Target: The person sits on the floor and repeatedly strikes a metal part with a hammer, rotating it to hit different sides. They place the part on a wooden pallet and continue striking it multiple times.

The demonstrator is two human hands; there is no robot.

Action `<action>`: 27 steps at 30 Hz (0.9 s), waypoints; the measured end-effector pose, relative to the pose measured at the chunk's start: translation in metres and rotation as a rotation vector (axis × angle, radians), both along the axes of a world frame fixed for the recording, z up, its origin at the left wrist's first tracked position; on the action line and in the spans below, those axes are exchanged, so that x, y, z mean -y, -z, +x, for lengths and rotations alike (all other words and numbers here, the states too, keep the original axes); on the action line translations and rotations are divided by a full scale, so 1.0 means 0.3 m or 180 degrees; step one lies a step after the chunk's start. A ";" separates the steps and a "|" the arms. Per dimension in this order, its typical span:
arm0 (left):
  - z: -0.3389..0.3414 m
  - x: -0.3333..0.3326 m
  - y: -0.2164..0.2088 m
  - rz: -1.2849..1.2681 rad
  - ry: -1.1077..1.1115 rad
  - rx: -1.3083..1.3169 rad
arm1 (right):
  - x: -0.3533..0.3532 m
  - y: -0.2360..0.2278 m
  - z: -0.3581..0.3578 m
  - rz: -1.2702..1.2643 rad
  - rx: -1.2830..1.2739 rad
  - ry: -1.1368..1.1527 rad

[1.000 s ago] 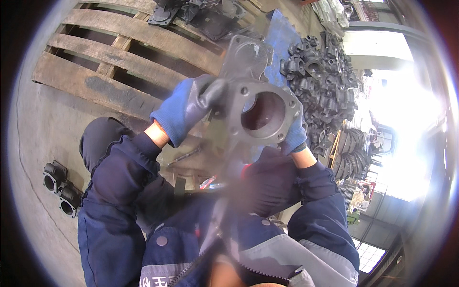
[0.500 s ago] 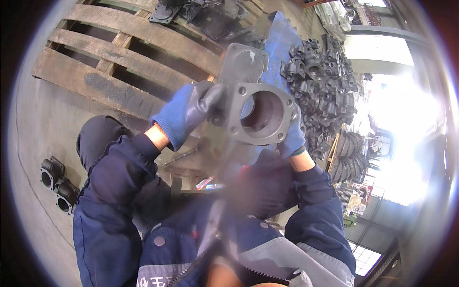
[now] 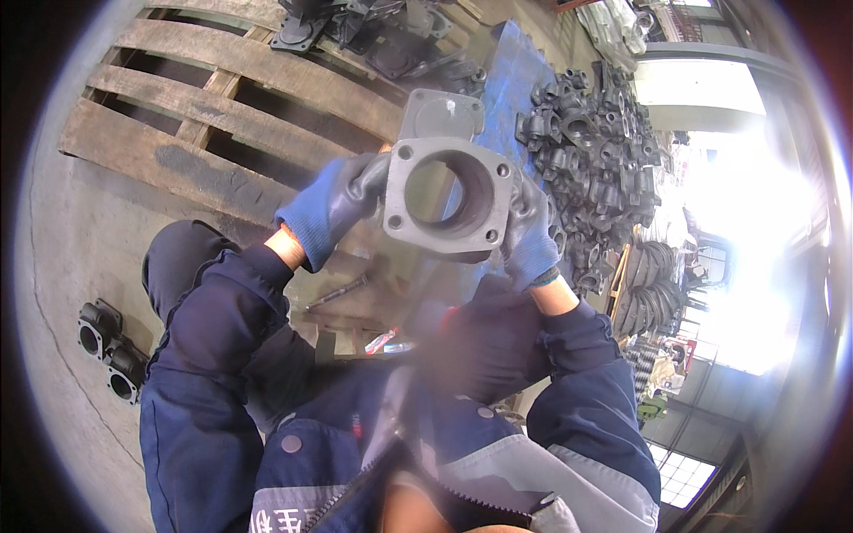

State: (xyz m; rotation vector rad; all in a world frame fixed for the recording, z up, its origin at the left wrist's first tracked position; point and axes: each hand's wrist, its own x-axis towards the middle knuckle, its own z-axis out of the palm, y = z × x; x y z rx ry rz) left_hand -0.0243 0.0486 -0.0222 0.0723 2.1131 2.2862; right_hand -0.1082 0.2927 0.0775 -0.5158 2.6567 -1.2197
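Between my two gloved hands I hold up a dark grey metal casting [image 3: 402, 191], a pipe-like housing with a square flange facing me. The flange has a hole in each corner and a large round bore, through which light shows. A second flat flange stands behind it, farther from me. My left hand [image 3: 342, 202], in a blue and grey glove, is closed on the casting's left side. On the right side of the flange, my right hand [image 3: 528, 233] grips it with fingers partly hidden behind the metal.
A wooden pallet [image 3: 240, 55] lies at the far left, with dark castings [image 3: 355, 25] at its far end. A large heap of castings [image 3: 591, 151] is on the right, beside a blue metal panel [image 3: 514, 75]. Two flanged castings [image 3: 111, 346] sit on the floor at left. A rod-like tool [image 3: 338, 291] lies below my hands.
The casting has shifted left and turned slightly, so its bore faces me more squarely. My right hand has moved left with it and shows more; both hands keep their hold.
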 end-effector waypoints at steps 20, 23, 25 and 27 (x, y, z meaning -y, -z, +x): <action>0.010 -0.005 -0.008 0.0600 0.0191 0.0433 | -0.028 -0.012 -0.008 0.0342 0.0002 -0.0002; 0.018 -0.002 -0.042 0.0596 0.0069 0.0760 | -0.033 0.011 -0.012 -0.0163 0.0589 0.0263; 0.022 -0.001 -0.059 0.0496 -0.0005 0.0834 | -0.023 0.060 0.003 0.0309 -0.0755 -0.0031; 0.027 -0.002 -0.072 0.0268 -0.0151 0.0712 | -0.023 0.066 -0.019 0.0061 -0.0098 0.0195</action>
